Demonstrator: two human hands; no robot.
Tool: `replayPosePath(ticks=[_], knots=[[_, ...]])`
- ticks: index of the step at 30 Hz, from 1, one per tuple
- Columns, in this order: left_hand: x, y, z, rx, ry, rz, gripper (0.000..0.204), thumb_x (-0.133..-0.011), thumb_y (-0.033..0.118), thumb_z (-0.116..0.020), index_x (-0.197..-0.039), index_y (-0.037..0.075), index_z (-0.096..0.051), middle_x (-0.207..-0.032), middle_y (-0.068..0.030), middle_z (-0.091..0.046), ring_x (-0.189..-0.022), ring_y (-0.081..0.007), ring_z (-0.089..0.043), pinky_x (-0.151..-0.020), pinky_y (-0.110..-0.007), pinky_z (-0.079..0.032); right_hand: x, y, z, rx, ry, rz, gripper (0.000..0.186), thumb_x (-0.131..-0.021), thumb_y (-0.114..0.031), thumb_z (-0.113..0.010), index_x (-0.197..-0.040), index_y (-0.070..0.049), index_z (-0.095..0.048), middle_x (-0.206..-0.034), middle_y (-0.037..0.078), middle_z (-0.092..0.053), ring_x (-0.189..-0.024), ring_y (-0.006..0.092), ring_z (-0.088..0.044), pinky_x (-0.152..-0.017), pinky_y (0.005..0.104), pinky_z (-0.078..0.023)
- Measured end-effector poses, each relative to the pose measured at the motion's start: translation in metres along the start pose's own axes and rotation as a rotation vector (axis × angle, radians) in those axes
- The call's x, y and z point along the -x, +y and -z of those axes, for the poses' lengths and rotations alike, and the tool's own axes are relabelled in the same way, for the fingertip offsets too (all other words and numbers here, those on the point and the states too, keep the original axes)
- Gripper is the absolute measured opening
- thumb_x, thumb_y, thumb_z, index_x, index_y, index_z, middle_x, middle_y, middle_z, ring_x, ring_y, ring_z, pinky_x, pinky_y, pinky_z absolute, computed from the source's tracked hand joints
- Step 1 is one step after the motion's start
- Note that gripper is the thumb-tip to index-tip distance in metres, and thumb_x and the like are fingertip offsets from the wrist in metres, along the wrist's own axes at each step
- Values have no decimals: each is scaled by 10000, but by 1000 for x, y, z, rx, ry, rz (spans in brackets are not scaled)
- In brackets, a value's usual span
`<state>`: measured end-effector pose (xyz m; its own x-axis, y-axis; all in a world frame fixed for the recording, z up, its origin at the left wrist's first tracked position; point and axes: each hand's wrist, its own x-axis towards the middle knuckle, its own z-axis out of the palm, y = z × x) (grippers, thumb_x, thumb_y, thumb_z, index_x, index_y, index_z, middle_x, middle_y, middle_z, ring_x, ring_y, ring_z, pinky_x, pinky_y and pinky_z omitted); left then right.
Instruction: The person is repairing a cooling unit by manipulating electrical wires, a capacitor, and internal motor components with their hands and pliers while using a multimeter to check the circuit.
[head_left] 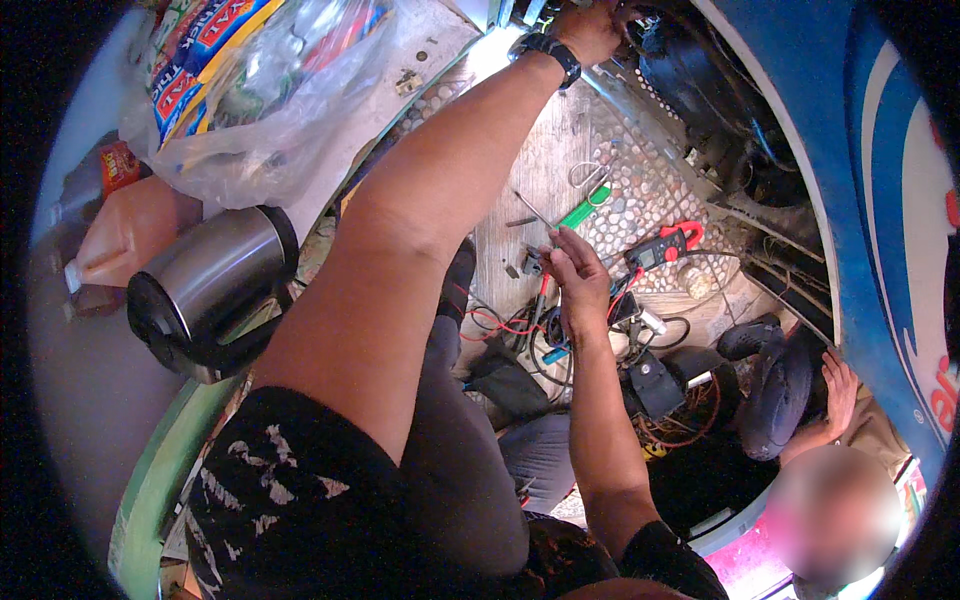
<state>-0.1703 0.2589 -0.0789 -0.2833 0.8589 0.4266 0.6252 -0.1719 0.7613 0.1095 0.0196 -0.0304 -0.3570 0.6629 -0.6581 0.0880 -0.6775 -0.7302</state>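
My left hand [590,35], with a dark watch on the wrist, reaches into the open machine compartment beside a black rounded compressor [690,70]. Its fingers are mostly hidden there, so what they touch cannot be made out. Lower down, over the floor, my right hand [580,280] pinches a thin metal rod [533,207] that points up and left. Just past its fingertips lies a green-handled tool [585,207] on the floor, with a pair of metal loops [588,176] next to it. A red-and-black clamp meter [660,248] rests right of this hand.
Cables and a black pouch [510,378] litter the floor below my right hand. A steel kettle [215,290] and a plastic bag of packets [270,130] are at left. At right, another person's hand [838,390] is by the blue-and-white panel [880,200].
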Motion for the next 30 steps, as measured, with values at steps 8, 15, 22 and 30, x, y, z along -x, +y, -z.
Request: replayPosePath(ticks=[8,15,22,30], knots=[[-10,-37,-31,-282,-140,-54,618,-893,142,-548,-1489,208,-393,-1615,-111,-211,-1425,-326,-334,-1089,-399,-410,5,-2,10,78,-35,-32,480,-934,-68,-638,-1387,-5,-492,-1349,170,-576,-1152,242,-618,-973,348,-497],[-24,-35,-46,-286,-328,15,577,-920,92,-468,-1487,170,-401,-1611,-103,-237,-1459,-302,-279,-1164,-375,-318,2,0,21,80,-25,-33,483,-933,-70,-639,-1391,-16,-493,-1343,181,-575,-1155,247,-615,-981,352,-501],[-29,-60,-55,-267,-107,-121,564,-903,69,-446,-1464,116,-411,-1537,-153,-363,-1437,-343,-305,-1178,-429,-288,2,3,19,112,-39,-26,481,-929,-77,-649,-1383,-11,-501,-1330,171,-585,-1108,241,-633,-926,345,-530],[-30,-57,-63,-173,-121,-50,604,-881,73,-481,-1477,100,-383,-1539,-168,-338,-1449,-342,-271,-1189,-431,-251,-5,8,24,124,-29,-18,483,-919,-102,-675,-1369,-26,-516,-1322,132,-599,-1149,205,-592,-980,337,-484]])
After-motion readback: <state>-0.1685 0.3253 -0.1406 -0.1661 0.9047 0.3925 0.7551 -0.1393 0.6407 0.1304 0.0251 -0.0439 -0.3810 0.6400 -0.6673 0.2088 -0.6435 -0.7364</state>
